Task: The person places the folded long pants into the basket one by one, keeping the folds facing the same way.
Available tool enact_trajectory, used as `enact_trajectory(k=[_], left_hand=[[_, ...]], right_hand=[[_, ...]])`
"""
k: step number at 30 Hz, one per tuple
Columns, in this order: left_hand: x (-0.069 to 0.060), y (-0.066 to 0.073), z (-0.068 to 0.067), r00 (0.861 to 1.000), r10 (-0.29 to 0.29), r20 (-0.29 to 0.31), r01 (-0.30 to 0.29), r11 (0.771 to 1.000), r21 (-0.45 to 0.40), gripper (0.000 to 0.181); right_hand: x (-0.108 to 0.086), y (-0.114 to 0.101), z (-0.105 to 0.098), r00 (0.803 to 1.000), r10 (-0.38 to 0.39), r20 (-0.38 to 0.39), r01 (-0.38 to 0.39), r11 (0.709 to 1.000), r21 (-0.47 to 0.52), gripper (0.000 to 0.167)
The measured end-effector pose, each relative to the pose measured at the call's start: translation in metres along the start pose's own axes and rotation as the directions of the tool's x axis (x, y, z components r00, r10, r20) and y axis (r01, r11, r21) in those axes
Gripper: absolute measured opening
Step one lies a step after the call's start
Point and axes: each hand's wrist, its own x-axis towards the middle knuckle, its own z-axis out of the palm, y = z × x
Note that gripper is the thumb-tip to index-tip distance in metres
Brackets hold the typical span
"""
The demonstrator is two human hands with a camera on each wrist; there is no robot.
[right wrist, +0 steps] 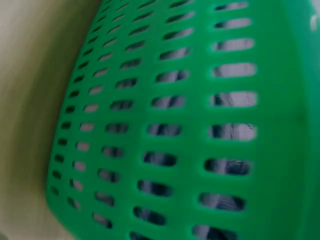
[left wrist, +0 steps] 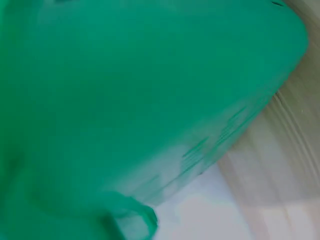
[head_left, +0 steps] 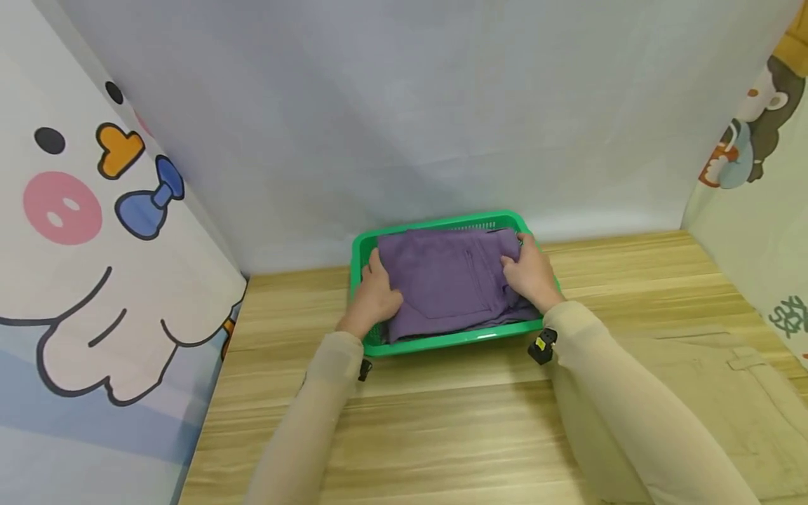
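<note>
A folded pair of purple trousers (head_left: 435,277), with a back pocket on top, lies inside a green plastic basket (head_left: 435,346). My left hand (head_left: 376,298) holds the left edge of the trousers, thumb on top and fingers along the side. At the opposite edge my right hand (head_left: 532,273) grips the cloth, its thumb over the fold. Fingertips of both hands are partly hidden between cloth and basket wall. The left wrist view shows a blurred close-up of the basket's wall (left wrist: 150,100). Through the slots of the slotted wall (right wrist: 192,115), the right wrist view shows dark cloth.
The basket stands on a wood-grain table (head_left: 442,435), near a pale grey curtain (head_left: 429,126) behind it. Beige trousers (head_left: 701,407) lie spread on the table at the right, partly under my right sleeve. Cartoon-printed panels (head_left: 82,294) rise at both sides.
</note>
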Motion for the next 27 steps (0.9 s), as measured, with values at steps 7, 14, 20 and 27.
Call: enact_trajectory(k=[7,14,20,27], left_hand=[[-0.003,0.008,0.015,0.991,0.119,0.057,-0.130,0.943,0.306,0.085],[0.006,-0.004,0.018,0.985,0.099,0.139,-0.152,0.885,0.440,0.089],[0.010,-0.007,0.022,0.977,0.059,0.207,-0.147,0.884,0.443,0.099],[0.014,-0.007,0.025,0.964,-0.012,0.266,-0.140,0.828,0.542,0.099]], right_hand=[[-0.007,-0.001,0.006,0.988,-0.142,-0.060,0.128,0.973,-0.192,0.065],[-0.011,-0.001,0.017,0.921,-0.369,0.124,0.387,0.832,-0.397,0.042],[-0.009,0.015,0.022,0.915,-0.291,0.279,0.388,0.823,-0.416,0.044],[-0.008,0.017,0.024,0.911,-0.280,0.303,0.391,0.820,-0.418,0.046]])
